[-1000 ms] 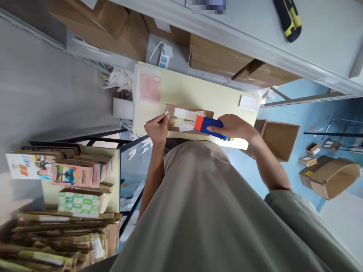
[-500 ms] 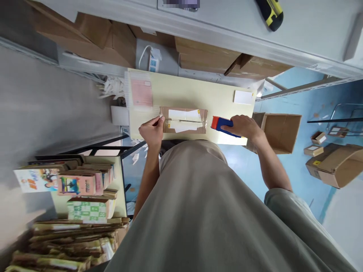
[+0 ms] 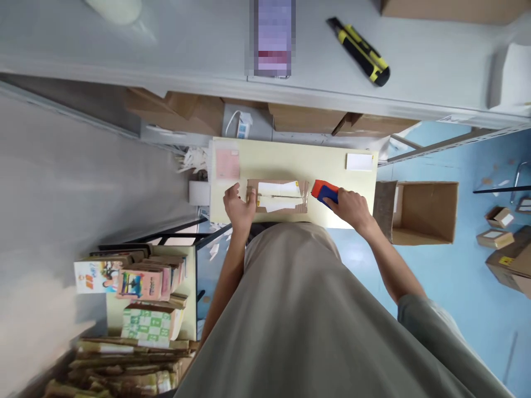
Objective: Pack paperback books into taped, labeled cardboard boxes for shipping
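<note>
My right hand point(image 3: 352, 209) is wrapped round the blue and orange tape dispenser point(image 3: 326, 193), its orange head just beside the right end of the small carton point(image 3: 292, 209). The carton lies flat on the pale surface point(image 3: 290, 157), close in front of my body, with white papers point(image 3: 277, 189) on its top and a lengthwise seam between them. My left hand point(image 3: 239, 209) is loosely spread, fingers curled a little, at the carton's left end; from up here I can't quite make out whether my thumb touches the cardboard.

To do this step well, I'd judge, I should steady that left end so the carton can't skid, keep the dispenser's head square to the seam, draw evenly, and smooth any tape down without wrinkles. The yellow and black cutter point(image 3: 360, 52) lies well apart, on the grey shelf point(image 3: 186, 44).
</note>
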